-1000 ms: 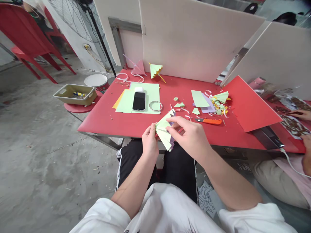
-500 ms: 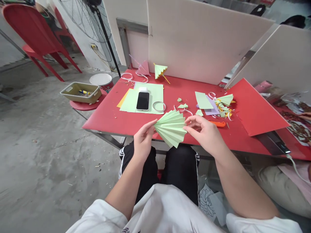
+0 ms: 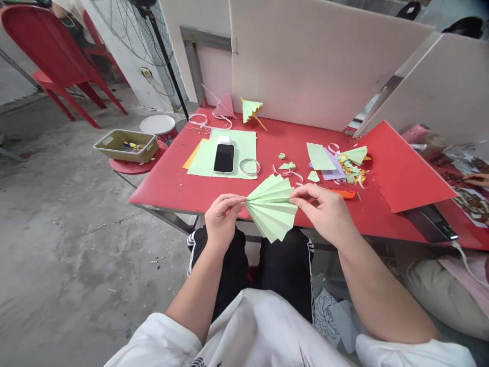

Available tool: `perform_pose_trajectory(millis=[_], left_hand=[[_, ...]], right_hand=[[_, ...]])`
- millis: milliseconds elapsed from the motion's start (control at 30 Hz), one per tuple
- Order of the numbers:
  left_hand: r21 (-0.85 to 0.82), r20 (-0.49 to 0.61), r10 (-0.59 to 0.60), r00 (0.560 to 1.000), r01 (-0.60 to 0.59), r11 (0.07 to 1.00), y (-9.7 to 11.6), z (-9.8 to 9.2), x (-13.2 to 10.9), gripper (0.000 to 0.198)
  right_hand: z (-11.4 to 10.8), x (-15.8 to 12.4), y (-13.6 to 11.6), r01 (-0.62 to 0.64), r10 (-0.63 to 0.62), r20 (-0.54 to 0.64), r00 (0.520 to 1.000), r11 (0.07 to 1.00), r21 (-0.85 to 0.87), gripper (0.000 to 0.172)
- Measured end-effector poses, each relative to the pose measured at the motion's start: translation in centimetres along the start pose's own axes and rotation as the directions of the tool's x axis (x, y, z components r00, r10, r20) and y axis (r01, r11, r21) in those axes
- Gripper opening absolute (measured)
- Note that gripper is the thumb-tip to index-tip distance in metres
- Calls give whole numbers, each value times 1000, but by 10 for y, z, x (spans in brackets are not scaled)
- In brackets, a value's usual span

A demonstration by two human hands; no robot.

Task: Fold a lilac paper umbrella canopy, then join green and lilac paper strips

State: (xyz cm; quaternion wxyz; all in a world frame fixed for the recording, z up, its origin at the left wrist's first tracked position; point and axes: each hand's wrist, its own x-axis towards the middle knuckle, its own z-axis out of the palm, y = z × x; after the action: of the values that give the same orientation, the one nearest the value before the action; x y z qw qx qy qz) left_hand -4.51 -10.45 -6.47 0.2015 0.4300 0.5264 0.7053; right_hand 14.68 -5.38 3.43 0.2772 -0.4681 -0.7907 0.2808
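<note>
A pale green pleated paper fan (image 3: 270, 205) is spread between my hands, just over the table's front edge. My left hand (image 3: 223, 219) pinches its gathered point. At the wide edge, the thumb and fingers of my right hand (image 3: 321, 209) grip a pleat. Beyond the fan, a phone (image 3: 224, 158) and a ring-shaped roll (image 3: 249, 166) lie on green paper sheets (image 3: 200, 162). Small green paper scraps (image 3: 287, 166) and a pale ribbon are nearby. An orange cutter (image 3: 345, 194) lies close behind my right hand.
Two small paper umbrellas, one pink (image 3: 224, 106) and one green (image 3: 252, 111), stand at the back of the red table (image 3: 160, 188). Paper pieces pile at right by a red sheet (image 3: 408, 171). A basket (image 3: 128, 148) sits on a stool at left. Another person's hand (image 3: 477, 179) shows far right.
The fan has been spread wider, its lower edge dropping. My left hand has shifted slightly left and down, still pinching the point; my right hand keeps hold of the wide edge.
</note>
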Motion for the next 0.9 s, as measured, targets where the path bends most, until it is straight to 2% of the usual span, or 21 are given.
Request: perform_pose_trajectory(millis=[300,400,467,567,633,767,900], left_hand=[[24,-66,27,997,-25,999,4,3,-3,9],[3,-65,31,997,-31,1000,3,2,-2,7],[-55,-39,14,999,-16,998,1,2,0,12],[-292,90,-107,990,129,948,-3,2,4,39],[-423,205,-194,959,266,866,-6,4,5,56],[-489,327,-283,902,417,766,-10,10,2,70],[-506,401,-332,854,509,696,-10,18,-3,72]], right_hand=[[6,-2,-1,55,-53,-72,996,998,18,6],[4,-1,-4,6,-3,-47,999,998,55,6],[2,3,-4,-61,64,-23,998,991,115,8],[2,12,2,-174,166,52,985,937,304,15],[5,20,11,-247,213,127,969,871,425,20],[16,29,28,-329,245,230,942,810,485,20],[27,28,30,-343,256,246,935,829,443,20]])
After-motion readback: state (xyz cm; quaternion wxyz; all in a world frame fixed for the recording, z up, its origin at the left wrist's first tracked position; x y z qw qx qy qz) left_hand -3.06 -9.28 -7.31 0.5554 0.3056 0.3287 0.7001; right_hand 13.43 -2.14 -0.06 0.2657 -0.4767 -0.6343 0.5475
